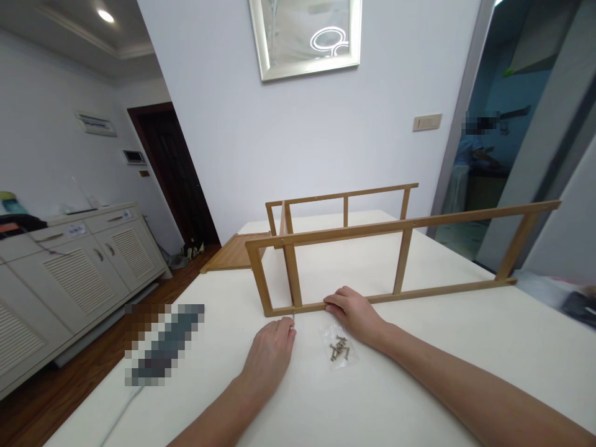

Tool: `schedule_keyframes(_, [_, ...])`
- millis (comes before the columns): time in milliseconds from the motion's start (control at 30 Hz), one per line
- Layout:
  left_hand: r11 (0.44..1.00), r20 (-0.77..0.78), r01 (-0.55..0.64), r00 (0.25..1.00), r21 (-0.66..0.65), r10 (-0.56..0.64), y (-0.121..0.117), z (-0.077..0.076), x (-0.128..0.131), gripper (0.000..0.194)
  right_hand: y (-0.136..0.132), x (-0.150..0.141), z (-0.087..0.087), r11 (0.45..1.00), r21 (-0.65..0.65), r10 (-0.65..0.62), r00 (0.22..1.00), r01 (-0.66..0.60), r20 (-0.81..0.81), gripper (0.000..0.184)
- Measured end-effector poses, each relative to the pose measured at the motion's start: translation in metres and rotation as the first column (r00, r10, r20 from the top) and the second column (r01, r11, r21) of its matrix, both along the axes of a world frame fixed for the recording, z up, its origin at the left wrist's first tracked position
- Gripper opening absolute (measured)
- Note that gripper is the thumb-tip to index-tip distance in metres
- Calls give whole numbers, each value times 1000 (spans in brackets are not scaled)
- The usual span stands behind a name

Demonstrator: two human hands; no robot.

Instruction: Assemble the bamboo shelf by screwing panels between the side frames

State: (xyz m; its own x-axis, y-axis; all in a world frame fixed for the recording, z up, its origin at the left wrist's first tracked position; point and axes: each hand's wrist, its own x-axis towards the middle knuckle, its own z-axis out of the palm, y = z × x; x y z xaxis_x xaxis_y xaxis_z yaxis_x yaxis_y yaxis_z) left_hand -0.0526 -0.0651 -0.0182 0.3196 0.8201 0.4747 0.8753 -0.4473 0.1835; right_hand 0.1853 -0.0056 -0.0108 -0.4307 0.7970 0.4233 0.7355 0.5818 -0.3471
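Observation:
A wooden shelf frame (344,233) lies on its side on the white table, its two ladder-like sides joined by a board (285,261) near the left end. My left hand (270,347) is closed in a pinch around a thin metal hex key (293,318), whose tip meets the lower rail just below that board. Most of the key is hidden by the fingers. My right hand (349,310) grips the same lower rail further right, fingers over its top. Between my hands lies a clear plastic bag with several brass-coloured screws (340,348).
Behind the frame's left end lies a flat wooden panel (235,251). A blurred-out dark object with a white cable (121,413) is at the table's left. A white cabinet (88,267) stands beyond it. A person (470,152) is in the doorway at right.

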Motion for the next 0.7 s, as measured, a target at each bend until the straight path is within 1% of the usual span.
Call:
schedule_keyframes(67, [1000, 13, 4, 1000, 26, -4, 1, -2, 0, 13, 0, 0, 0, 1000, 0, 2, 1000, -2, 0, 21])
schedule_keyframes(133, [998, -16, 20, 1000, 56, -19, 1, -3, 1, 14, 0, 0, -1, 1000, 1, 3, 1000, -3, -1, 21])
schedule_keyframes(233, [994, -115, 41, 993, 101, -30, -1, -2, 5, 19, 0, 0, -1, 1000, 5, 7, 1000, -7, -3, 21])
schedule_keyframes(300, [991, -196, 58, 980, 124, -33, -3, 2, 8, 25, 0, 0, 0, 1000, 5, 8, 1000, -8, 1, 21])
schedule_keyframes(400, [986, -317, 111, 946, 125, -66, -8, 9, 12, 32, -1, 0, 1, 1000, 4, 16, 1000, -16, 9, 21])
schedule_keyframes(500, [979, -426, 174, 898, 108, -113, -10, 15, 14, 32, -1, -1, 1, 1000, 7, 25, 1000, -25, 7, 22])
schedule_keyframes(600, [970, -506, 216, 852, 110, -132, -9, 15, 15, 27, 0, -1, 0, 1000, 9, 28, 1000, -28, 8, 22])
schedule_keyframes(700, [962, -546, 245, 825, 117, -144, -8, 13, 16, 22, 0, -1, -1, 1000, 13, 27, 1000, -27, 10, 21])
